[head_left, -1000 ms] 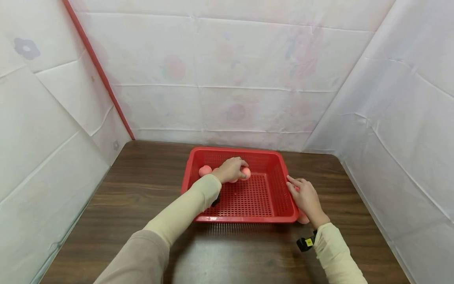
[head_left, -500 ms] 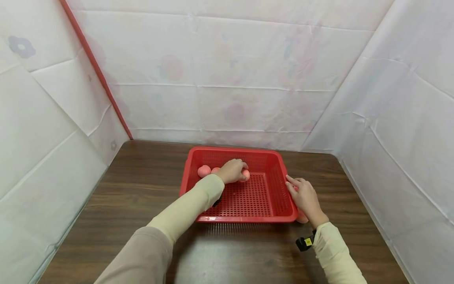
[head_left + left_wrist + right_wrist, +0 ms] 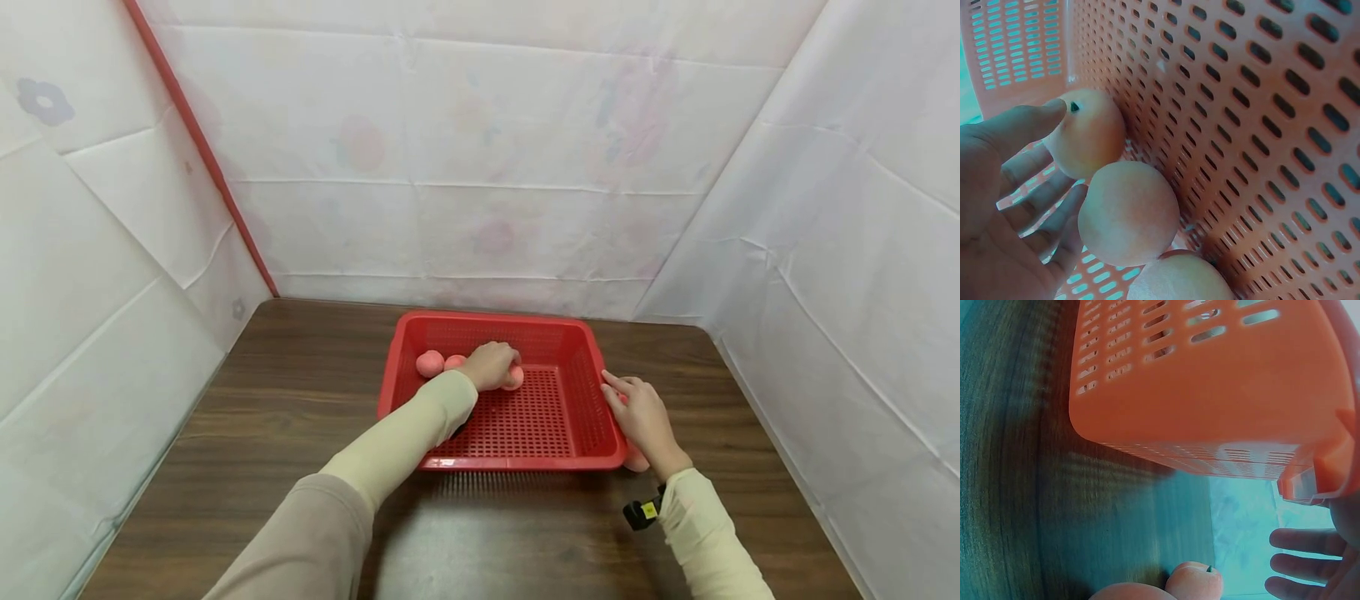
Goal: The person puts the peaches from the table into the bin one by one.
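My left hand [image 3: 489,365] reaches into a red perforated plastic basket [image 3: 510,463] and holds a pinkish peach [image 3: 513,379]. In the left wrist view, the thumb lies against that peach [image 3: 1094,140] near its stem and the fingers are on its far side. A second peach [image 3: 1129,212] and a third peach [image 3: 1179,281] line up along the basket's wall beside it. My right hand [image 3: 645,417] touches the basket's right rim with forefinger and thumb. The right wrist view shows its other fingers [image 3: 1304,540] straight, outside the basket.
Outside the basket's right side lie peaches, one [image 3: 636,458] by its front corner and another [image 3: 1194,581] with a green stem. The basket stands on a brown wooden table [image 3: 300,400]. White patterned sheeting [image 3: 480,150] closes off the back and sides.
My left hand has moved slightly toward me with the peach, showing more of the peaches on the left. My right hand stays at the rim. The view has shifted a little.
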